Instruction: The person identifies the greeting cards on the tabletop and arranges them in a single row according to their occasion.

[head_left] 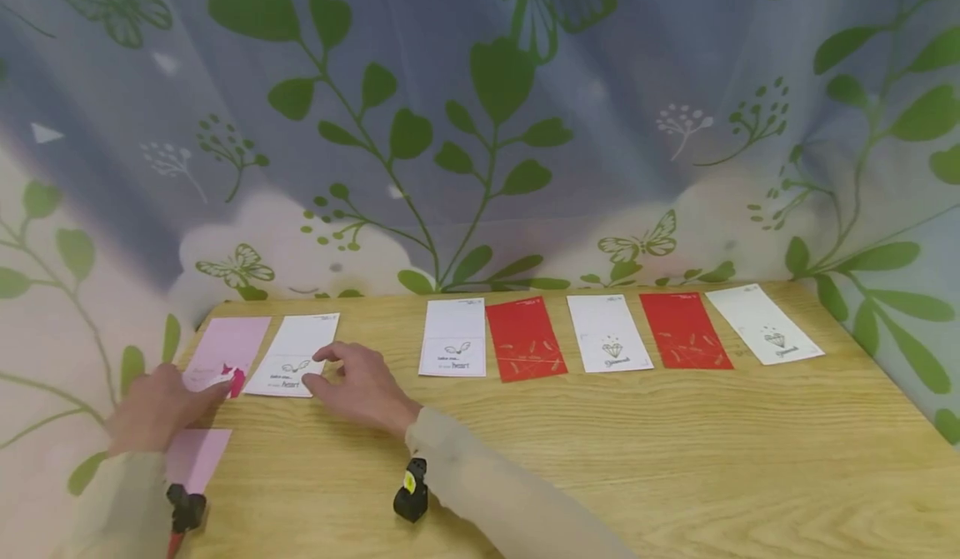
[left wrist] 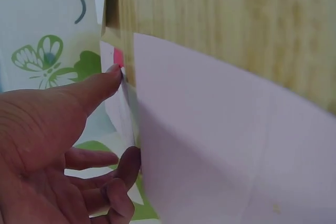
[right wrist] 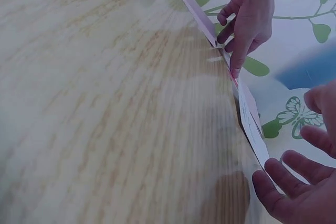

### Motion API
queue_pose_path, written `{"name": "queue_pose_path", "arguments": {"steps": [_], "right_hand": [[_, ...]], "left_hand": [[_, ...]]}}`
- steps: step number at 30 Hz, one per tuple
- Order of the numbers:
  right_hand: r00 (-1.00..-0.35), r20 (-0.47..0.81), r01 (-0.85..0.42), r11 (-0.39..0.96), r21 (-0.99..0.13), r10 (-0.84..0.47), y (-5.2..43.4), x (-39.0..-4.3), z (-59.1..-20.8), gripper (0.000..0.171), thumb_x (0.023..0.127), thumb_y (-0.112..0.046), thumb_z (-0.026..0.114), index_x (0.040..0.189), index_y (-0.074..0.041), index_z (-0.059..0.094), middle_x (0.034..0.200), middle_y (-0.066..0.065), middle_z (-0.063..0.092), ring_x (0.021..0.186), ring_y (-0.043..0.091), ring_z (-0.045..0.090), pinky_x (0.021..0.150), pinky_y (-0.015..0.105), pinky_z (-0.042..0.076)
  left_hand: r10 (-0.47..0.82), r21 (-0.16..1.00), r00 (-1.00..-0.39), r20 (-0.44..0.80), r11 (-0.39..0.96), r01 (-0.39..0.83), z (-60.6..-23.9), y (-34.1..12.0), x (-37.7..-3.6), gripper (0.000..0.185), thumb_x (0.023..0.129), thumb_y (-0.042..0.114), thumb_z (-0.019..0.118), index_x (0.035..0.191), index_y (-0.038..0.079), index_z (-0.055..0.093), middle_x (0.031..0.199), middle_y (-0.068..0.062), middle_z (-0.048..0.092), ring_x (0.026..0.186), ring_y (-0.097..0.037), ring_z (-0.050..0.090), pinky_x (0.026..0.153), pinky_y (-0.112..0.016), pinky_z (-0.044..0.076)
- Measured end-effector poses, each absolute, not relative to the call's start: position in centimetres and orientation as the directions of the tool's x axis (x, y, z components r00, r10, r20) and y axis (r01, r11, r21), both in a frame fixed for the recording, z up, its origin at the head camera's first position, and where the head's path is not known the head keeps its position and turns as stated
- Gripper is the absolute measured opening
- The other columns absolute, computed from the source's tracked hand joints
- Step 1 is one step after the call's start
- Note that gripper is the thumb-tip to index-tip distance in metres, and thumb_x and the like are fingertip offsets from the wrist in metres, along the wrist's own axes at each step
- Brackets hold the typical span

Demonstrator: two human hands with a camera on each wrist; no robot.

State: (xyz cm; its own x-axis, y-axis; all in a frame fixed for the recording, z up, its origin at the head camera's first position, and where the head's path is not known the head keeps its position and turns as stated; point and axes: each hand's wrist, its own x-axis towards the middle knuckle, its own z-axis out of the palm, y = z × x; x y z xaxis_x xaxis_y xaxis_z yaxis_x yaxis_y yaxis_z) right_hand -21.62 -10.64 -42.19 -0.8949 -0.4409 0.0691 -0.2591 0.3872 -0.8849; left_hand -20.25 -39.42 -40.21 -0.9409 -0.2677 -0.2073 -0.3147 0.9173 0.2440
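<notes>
Left hand [head_left: 161, 407] at the table's [head_left: 600, 459] near-left corner, fingers stretched forward and relaxed, clasping nothing; index fingertip [left wrist: 113, 72] pressed against a small magenta sticker [head_left: 234, 378] at the lower right corner of the pink card [head_left: 225, 346]. Sticker right at the fingertip, just beside the left edge of the white heart card [head_left: 292, 355]. Remaining fingers of that hand loosely bent below the table edge in the left wrist view, touching nothing clearly. A second pink card [head_left: 197, 457] nearer the table's front edge, partly under the left wrist.

Right hand [head_left: 360, 388] resting over the lower right part of the white heart card, fingers spread and only lightly bent, thumb and forefinger tips touching down at the card's right edge; released, not gripping. In the right wrist view, fingertips [right wrist: 273, 179] hanging beside the card's edge, palm open.

Further right along the table's far edge, well apart from both hands: another white heart card [head_left: 453, 338], a red card [head_left: 525, 338], a white diamond card [head_left: 609, 332], a second red card [head_left: 685, 330], and a tilted white diamond card [head_left: 763, 324]. Behind the table, a curtain [head_left: 480, 126] printed with green leaves and butterflies. Black wrist-camera mounts [head_left: 411, 492] strapped on both sleeved forearms
</notes>
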Motion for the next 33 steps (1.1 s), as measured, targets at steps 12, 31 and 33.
{"name": "queue_pose_path", "arguments": {"steps": [12,31,33], "right_hand": [[-0.931,-0.025,-0.075,0.258,-0.963,-0.364,-10.9,-21.7,-42.1,0.039,0.096,-0.041,0.070,0.126,-0.018,0.069,0.123,0.000,0.070,0.099,0.008,0.068,0.076,0.022,0.054],[-0.931,-0.152,0.119,0.118,-0.986,-0.332,-11.1,-22.1,-42.4,0.035,0.094,-0.032,0.074,0.123,-0.015,0.069,0.110,-0.001,0.069,0.084,0.022,0.071,0.073,0.032,0.059],[-0.930,-0.147,0.106,0.137,-0.985,-0.338,-11.1,-22.1,-42.4,0.034,0.094,-0.033,0.074,0.123,-0.016,0.069,0.110,-0.002,0.069,0.083,0.021,0.070,0.071,0.030,0.058]], "left_hand": [[-0.253,0.254,-0.940,-0.227,0.917,-0.308,-39.9,-39.7,-20.8,0.059,0.088,0.055,0.069,0.073,0.004,0.043,0.069,-0.008,0.040,0.069,-0.026,0.047,0.059,-0.035,0.038],[-0.235,0.268,-0.901,-0.364,0.900,-0.343,-39.2,-39.1,-21.8,0.085,0.087,0.055,0.071,0.113,-0.024,0.049,0.097,-0.033,0.056,0.084,-0.036,0.056,0.072,-0.042,0.050],[-0.241,0.262,-0.909,-0.339,0.904,-0.338,-39.0,-39.0,-21.6,0.094,0.085,0.055,0.073,0.120,-0.027,0.044,0.106,-0.040,0.053,0.089,-0.043,0.054,0.075,-0.048,0.052]]}}
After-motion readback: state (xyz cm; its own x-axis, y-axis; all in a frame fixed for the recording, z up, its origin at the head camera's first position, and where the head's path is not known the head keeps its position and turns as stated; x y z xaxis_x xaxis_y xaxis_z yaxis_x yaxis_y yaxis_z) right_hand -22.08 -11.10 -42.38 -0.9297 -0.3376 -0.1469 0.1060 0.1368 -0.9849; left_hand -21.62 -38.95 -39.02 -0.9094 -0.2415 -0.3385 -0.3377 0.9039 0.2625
